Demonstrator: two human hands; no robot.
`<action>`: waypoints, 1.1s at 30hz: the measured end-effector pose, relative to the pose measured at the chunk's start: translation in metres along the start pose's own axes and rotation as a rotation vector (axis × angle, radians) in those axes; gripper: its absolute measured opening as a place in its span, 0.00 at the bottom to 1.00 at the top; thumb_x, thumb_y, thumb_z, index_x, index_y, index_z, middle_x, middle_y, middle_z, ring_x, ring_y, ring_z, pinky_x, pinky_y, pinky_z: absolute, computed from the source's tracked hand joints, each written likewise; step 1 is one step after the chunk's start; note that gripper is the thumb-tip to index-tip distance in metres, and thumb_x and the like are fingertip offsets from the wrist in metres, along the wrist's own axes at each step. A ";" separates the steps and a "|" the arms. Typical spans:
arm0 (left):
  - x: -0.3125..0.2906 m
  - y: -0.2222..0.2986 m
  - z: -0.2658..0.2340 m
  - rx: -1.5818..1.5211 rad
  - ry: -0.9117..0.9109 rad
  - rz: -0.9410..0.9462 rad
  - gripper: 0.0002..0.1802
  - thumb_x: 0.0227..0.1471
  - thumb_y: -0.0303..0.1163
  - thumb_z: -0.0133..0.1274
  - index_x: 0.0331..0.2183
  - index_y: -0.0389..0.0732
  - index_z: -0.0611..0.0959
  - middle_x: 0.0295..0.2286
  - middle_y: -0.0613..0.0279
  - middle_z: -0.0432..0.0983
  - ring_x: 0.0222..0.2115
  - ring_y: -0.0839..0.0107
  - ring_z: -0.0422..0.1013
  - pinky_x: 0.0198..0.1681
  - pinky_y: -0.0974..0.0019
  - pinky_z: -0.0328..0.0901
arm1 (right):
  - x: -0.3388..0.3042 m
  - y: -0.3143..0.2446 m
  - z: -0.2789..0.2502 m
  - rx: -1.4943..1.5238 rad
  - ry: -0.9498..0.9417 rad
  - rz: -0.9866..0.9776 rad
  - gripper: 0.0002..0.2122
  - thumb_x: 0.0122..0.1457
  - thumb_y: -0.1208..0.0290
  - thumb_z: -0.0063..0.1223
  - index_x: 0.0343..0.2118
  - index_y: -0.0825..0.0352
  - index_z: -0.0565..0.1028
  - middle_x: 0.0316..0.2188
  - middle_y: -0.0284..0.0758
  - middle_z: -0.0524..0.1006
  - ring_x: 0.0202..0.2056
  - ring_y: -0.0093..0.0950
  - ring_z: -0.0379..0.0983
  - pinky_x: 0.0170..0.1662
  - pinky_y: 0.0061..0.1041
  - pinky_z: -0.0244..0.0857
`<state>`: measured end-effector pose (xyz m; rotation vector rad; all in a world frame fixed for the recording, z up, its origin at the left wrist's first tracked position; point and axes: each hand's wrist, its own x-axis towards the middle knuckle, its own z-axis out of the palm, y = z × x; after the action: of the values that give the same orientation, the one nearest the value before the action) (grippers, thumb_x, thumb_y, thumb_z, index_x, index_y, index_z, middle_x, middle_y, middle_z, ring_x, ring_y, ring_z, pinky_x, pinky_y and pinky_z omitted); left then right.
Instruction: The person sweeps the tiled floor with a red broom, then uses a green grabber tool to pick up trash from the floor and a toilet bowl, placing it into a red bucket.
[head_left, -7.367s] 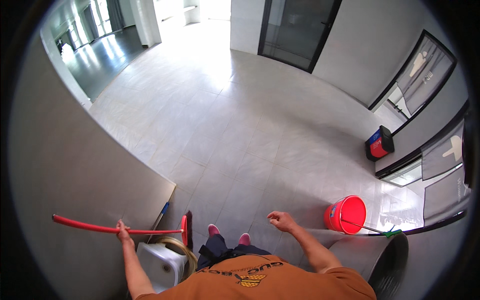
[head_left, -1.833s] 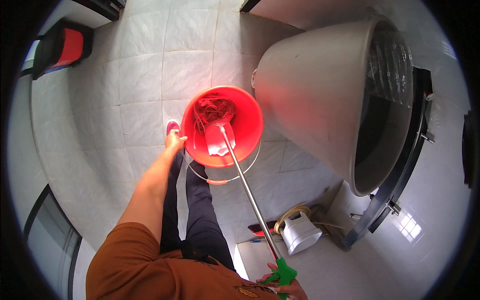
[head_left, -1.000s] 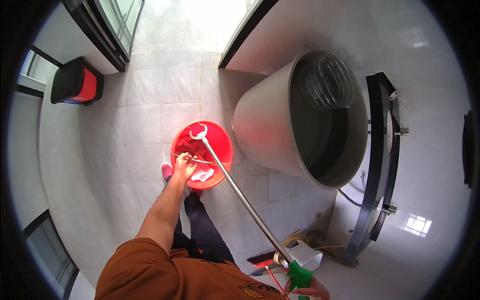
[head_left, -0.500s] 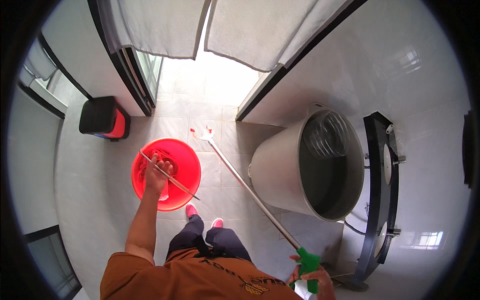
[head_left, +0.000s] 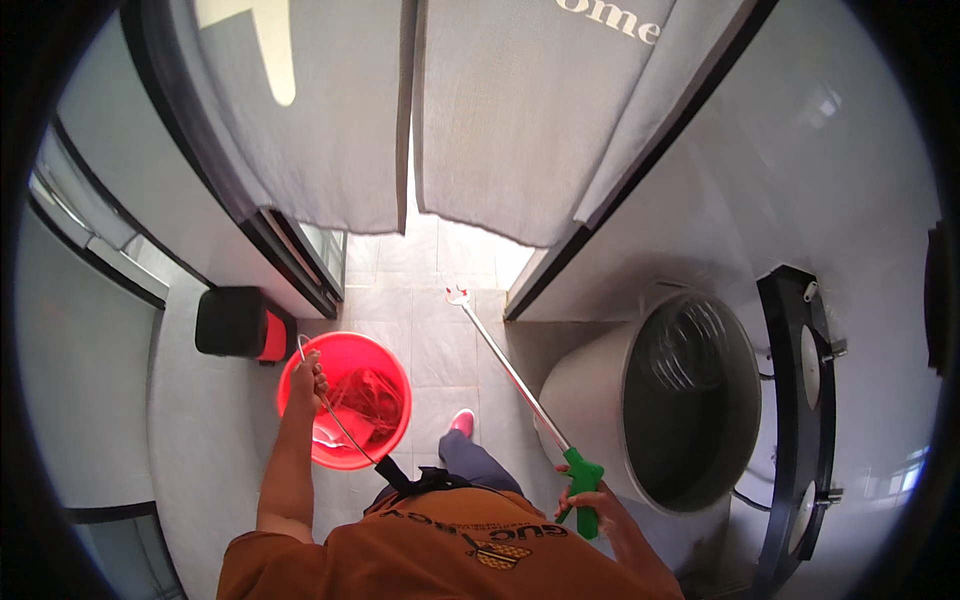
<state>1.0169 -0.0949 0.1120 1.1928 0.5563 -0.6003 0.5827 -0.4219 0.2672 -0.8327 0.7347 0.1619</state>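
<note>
My left hand (head_left: pixel 311 376) is closed around the thin wire handle (head_left: pixel 347 430) of a red bucket (head_left: pixel 403 375). Inside the bucket lie a tangle of red netting-like material (head_left: pixel 372 396) and a paler pinkish piece (head_left: pixel 343 428). At the lower right, my right hand (head_left: pixel 594 503) grips a reacher grabber by its green pistol handle (head_left: pixel 583 475). The grabber's silver pole (head_left: pixel 510 372) slants away to the far left. Its small whitish claw with red tips (head_left: pixel 457 296) is over the floor tiles, with nothing visible in it.
A large grey barrel (head_left: pixel 590 400) stands at right, a clear ribbed plastic thing (head_left: pixel 688 345) in its top. Beyond it is a black wall unit (head_left: pixel 790 400) with white discs. A black-and-red bin (head_left: pixel 235 322) stands left. Grey split curtains (head_left: pixel 500 130) hang across the doorway ahead.
The view has shifted, with the curtains filling more of it. My left fingers, earlier turned up under the bucket handle, now wrap around it. The grabber stays in my right hand.
</note>
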 end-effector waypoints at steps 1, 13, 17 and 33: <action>0.006 0.011 0.017 -0.010 -0.036 -0.007 0.08 0.49 0.34 0.53 0.33 0.51 0.72 0.15 0.76 0.59 0.11 0.84 0.53 0.11 0.79 0.51 | 0.021 -0.012 -0.002 -0.005 -0.012 -0.013 0.30 0.43 0.81 0.50 0.53 0.72 0.58 0.22 0.41 0.73 0.26 0.33 0.74 0.35 0.34 0.68; 0.077 0.127 0.186 0.012 -0.216 -0.102 0.09 0.48 0.33 0.53 0.33 0.49 0.71 0.17 0.74 0.59 0.12 0.83 0.54 0.13 0.77 0.51 | 0.237 -0.166 0.056 -0.244 -0.056 -0.073 0.31 0.44 0.79 0.52 0.55 0.70 0.56 0.20 0.36 0.72 0.22 0.28 0.73 0.31 0.28 0.68; 0.156 0.136 0.197 0.160 -0.215 -0.126 0.06 0.49 0.29 0.49 0.26 0.46 0.68 0.16 0.70 0.59 0.13 0.80 0.55 0.12 0.75 0.52 | 0.293 -0.189 0.090 -0.193 -0.019 -0.143 0.32 0.44 0.78 0.52 0.56 0.70 0.54 0.20 0.36 0.72 0.20 0.27 0.72 0.27 0.27 0.68; 0.351 0.280 0.312 0.240 -0.246 -0.022 0.06 0.50 0.35 0.50 0.30 0.48 0.70 0.15 0.73 0.59 0.11 0.81 0.55 0.12 0.75 0.52 | 0.469 -0.288 0.110 -0.276 0.296 -0.174 0.06 0.46 0.72 0.52 0.22 0.70 0.71 0.17 0.36 0.72 0.18 0.26 0.70 0.24 0.24 0.67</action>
<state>1.4879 -0.3703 0.1484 1.3153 0.2944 -0.8365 1.1072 -0.6053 0.1889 -1.1954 0.9253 -0.0184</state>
